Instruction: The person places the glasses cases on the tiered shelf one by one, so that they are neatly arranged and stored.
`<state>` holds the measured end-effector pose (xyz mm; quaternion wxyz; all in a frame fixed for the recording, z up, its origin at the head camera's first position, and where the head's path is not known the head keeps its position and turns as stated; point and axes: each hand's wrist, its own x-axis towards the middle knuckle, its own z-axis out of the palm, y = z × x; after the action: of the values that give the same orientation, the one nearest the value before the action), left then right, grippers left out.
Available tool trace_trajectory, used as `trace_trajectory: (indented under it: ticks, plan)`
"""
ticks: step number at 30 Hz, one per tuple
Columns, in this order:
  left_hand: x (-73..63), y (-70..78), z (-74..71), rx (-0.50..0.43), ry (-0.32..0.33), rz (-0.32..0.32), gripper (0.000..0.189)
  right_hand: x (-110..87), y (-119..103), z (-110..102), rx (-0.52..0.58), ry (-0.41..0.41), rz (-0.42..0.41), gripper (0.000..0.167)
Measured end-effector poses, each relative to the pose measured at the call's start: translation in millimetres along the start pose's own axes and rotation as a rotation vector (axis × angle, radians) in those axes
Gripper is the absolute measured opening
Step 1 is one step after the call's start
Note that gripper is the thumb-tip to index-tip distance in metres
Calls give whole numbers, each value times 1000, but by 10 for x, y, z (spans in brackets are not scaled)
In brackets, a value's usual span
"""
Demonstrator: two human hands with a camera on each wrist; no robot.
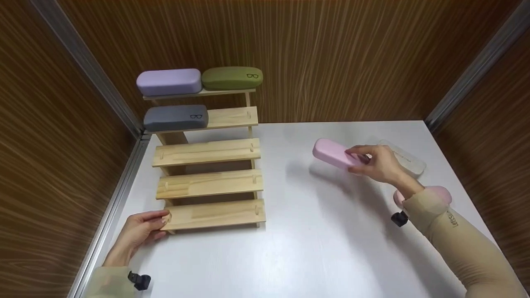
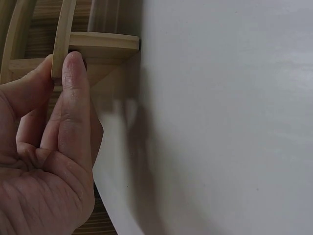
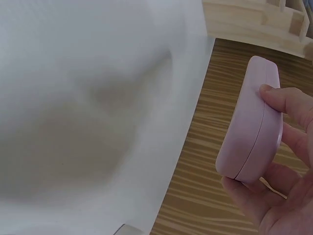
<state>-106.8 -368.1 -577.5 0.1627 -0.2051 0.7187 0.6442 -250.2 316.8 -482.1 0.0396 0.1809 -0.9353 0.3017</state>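
Note:
My right hand (image 1: 374,163) grips a pink glasses case (image 1: 331,153) and holds it above the white table (image 1: 323,231); in the right wrist view the pink case (image 3: 252,122) sits between thumb and fingers. My left hand (image 1: 143,229) holds the left end of the bottom step of a wooden stepped rack (image 1: 209,182); the left wrist view shows fingers (image 2: 73,98) pinching the wooden edge (image 2: 98,46). On the rack's top step lie a lilac case (image 1: 169,82) and a green case (image 1: 232,78). A grey case (image 1: 176,117) lies on the second step.
A translucent white case (image 1: 408,159) lies on the table behind my right hand, and another pink case (image 1: 439,192) shows partly under my right forearm. Wood-panelled walls close in the table at the back and both sides.

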Motion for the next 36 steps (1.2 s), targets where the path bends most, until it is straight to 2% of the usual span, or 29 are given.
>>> trace_trajectory:
  ticks: [13,30,36]
  plan:
    - [-13,-8,10,2,-3,24,37,77,-290,-68,-13,0,-90,48]
    - [-5,-15,19,19,16,31,37,214,-631,-174,11,-58,-145,47]
    - [3,-20,13,16,14,20,35,293,-749,-203,37,-73,-207,45]
